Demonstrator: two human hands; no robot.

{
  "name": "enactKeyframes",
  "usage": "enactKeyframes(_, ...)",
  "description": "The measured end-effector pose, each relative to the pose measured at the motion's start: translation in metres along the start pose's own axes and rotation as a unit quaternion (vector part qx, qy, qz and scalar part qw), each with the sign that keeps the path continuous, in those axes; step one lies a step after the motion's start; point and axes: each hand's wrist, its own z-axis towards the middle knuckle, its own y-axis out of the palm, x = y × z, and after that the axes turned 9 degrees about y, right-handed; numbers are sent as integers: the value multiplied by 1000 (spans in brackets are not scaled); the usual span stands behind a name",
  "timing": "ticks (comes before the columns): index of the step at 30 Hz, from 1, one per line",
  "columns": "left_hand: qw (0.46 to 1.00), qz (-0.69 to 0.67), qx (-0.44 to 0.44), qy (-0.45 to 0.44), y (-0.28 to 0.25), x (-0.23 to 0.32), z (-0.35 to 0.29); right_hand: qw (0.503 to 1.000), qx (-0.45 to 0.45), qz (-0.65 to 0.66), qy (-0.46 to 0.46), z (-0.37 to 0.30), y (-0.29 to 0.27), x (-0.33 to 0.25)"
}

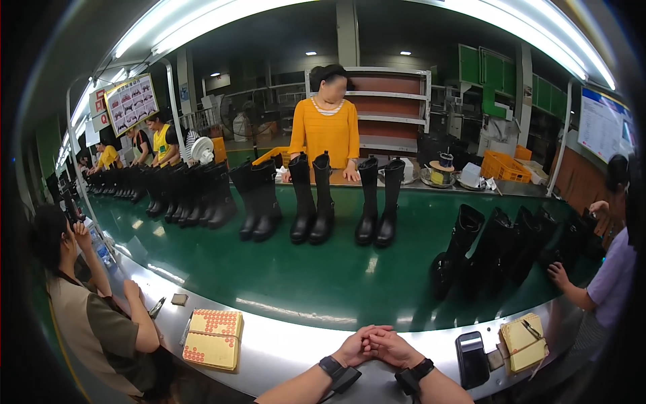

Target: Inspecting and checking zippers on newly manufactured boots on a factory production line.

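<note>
My left hand (354,347) and my right hand (397,348) are clasped together over the metal ledge, fingers closed against each other. No object shows between them. Dark bands with small boxes circle both wrists. Beyond them, pairs of tall black boots stand upright on the green conveyor belt (282,283), including a centre pair (313,209) and another pair (378,209) just to its right. Right of my hands, a black phone (472,360) lies on the ledge beside a yellow card bundle (523,342) with a pen on it.
A yellow sticker-sheet stack (212,339) with red round labels lies on the left ledge. Seated co-workers flank me; the right one's hand (557,275) is near more black boots (494,249). Across the belt stands a person in an orange top (326,131). An orange crate (505,166) sits behind.
</note>
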Motion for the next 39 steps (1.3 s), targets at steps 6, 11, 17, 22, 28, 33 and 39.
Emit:
enactKeyframes(6, 1000, -13, -2, -5, 9, -1, 4, 1000, 6, 1, -5, -7, 2, -7)
enactKeyframes(11, 1000, -21, -10, -2, 7, -4, 7, 1000, 13, -10, -2, -11, 2, -10)
enactKeyframes(17, 1000, -8, -4, -1, 7, -4, 6, 1000, 13, -9, 3, -10, 2, -9)
enactKeyframes(22, 998, -30, -45, 7, 8, 2, 0, 1000, 18, -3, 9, -10, 1, -8)
enactKeyframes(28, 999, -22, -22, 7, 8, -2, 3, 1000, 27, -8, 10, -10, 2, -7)
enactKeyframes(33, 998, -34, -47, 14, 0, -5, 7, 1000, 15, -7, 8, -10, 2, -7)
enactKeyframes(39, 997, -37, -75, 7, -6, -5, 9, 1000, 14, -5, 4, -10, 2, -7)
